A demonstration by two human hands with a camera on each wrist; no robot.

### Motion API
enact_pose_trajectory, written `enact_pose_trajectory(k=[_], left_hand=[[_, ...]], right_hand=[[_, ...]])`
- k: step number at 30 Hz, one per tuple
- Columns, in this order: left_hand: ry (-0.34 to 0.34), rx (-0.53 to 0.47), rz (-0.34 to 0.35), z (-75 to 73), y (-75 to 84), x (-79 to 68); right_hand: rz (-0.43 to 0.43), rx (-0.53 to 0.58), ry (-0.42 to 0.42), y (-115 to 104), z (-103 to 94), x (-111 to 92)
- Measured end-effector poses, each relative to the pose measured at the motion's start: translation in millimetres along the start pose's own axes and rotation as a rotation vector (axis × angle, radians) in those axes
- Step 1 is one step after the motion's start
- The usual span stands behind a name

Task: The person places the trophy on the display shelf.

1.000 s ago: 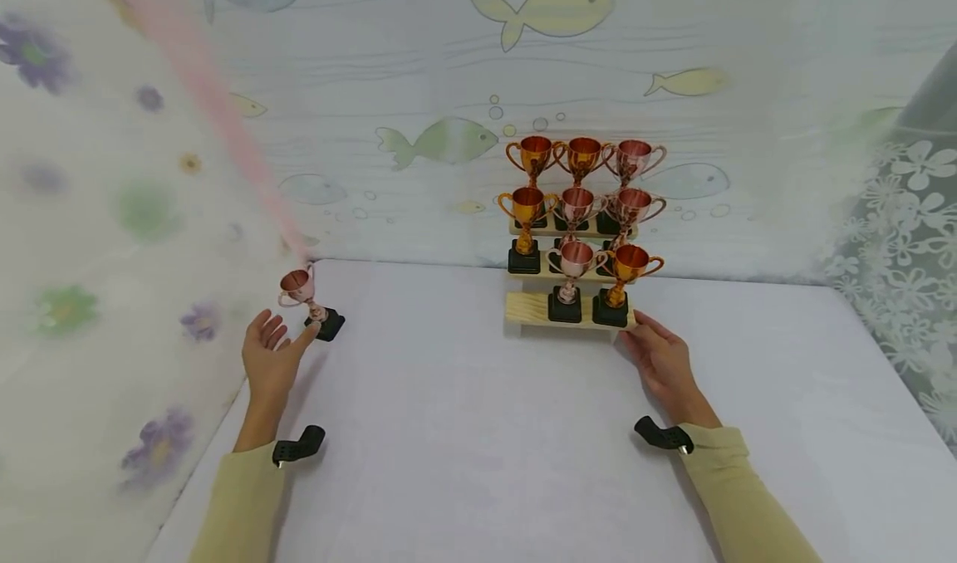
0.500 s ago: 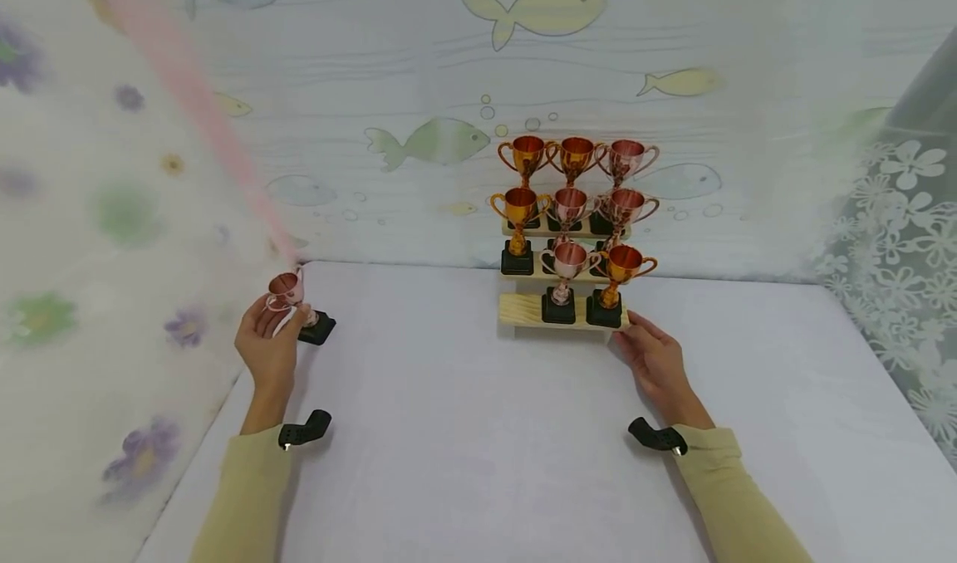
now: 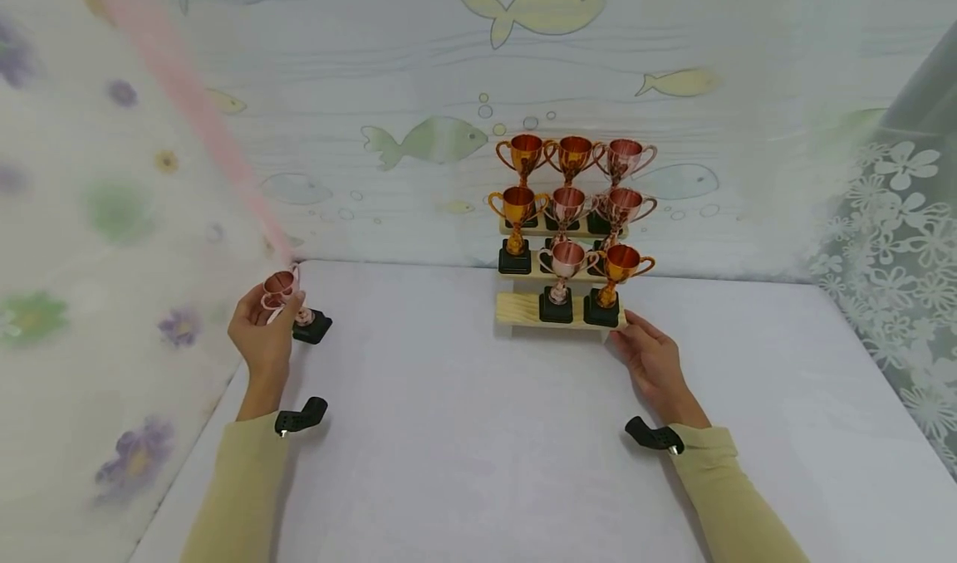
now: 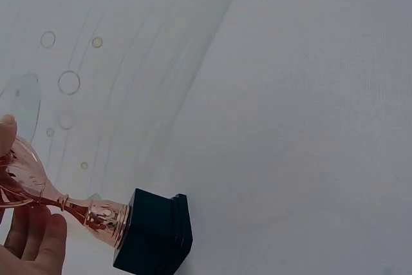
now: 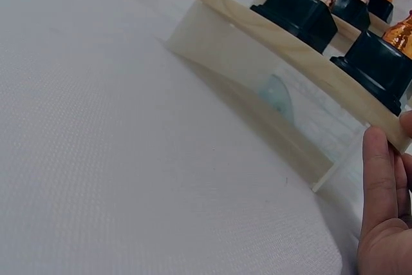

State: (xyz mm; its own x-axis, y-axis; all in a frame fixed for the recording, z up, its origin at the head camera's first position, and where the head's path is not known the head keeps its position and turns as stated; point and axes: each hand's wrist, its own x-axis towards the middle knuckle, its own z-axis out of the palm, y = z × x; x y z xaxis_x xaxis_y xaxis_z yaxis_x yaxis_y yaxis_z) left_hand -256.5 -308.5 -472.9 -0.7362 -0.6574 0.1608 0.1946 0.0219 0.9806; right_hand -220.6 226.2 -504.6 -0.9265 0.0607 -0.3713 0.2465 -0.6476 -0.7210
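Note:
At the table's left back corner, my left hand (image 3: 262,335) grips a rose-gold trophy cup (image 3: 277,283) by its bowl. The trophy leans left, its black base (image 4: 151,233) out past the fingers; whether the base touches the table I cannot tell. My right hand (image 3: 654,359) holds the right end of the lowest step of a three-step wooden display stand (image 3: 516,307). In the right wrist view the fingertips (image 5: 375,143) press the plank's edge. On that step stand a rose-gold trophy (image 3: 566,260) and a gold trophy (image 3: 620,264), with bare wood at its left end.
Several more gold and rose-gold trophies (image 3: 517,206) fill the two upper steps. A white cloth covers the table (image 3: 449,430). Behind hangs a fish-patterned curtain (image 3: 419,65), with a flowered curtain (image 3: 90,281) at the left and lace (image 3: 897,247) at the right.
My left hand has closed its fingers around the trophy's bowl, which earlier stood mostly clear of them. The right hand keeps its place at the stand. The whole view has shifted slightly.

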Motion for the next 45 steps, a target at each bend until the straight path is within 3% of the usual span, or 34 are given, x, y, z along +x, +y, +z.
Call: enact_pose_trajectory(k=[10,20,24,33,45], left_hand=[[0.005,-0.056,0.081,3.0,-6.3,3.6],[-0.038,-0.006,0.079,1.4,10.0,-10.4],[-0.128,0.028,0.093,7.6,18.2,-19.8],[-0.422,0.114,0.162,34.1,22.7,-46.4],[-0.654,0.009,0.236,91.5,40.1,-89.8]], right_hand=[[0.009,0.003,0.0,0,-0.5,1],[0.014,-0.024,0.017,1,-1.1,1],[0.014,-0.031,0.025,0,-0.7,1],[0.035,-0.06,0.002,-3,-1.2,0],[0.039,-0.077,0.015,-3,-0.9,1]])
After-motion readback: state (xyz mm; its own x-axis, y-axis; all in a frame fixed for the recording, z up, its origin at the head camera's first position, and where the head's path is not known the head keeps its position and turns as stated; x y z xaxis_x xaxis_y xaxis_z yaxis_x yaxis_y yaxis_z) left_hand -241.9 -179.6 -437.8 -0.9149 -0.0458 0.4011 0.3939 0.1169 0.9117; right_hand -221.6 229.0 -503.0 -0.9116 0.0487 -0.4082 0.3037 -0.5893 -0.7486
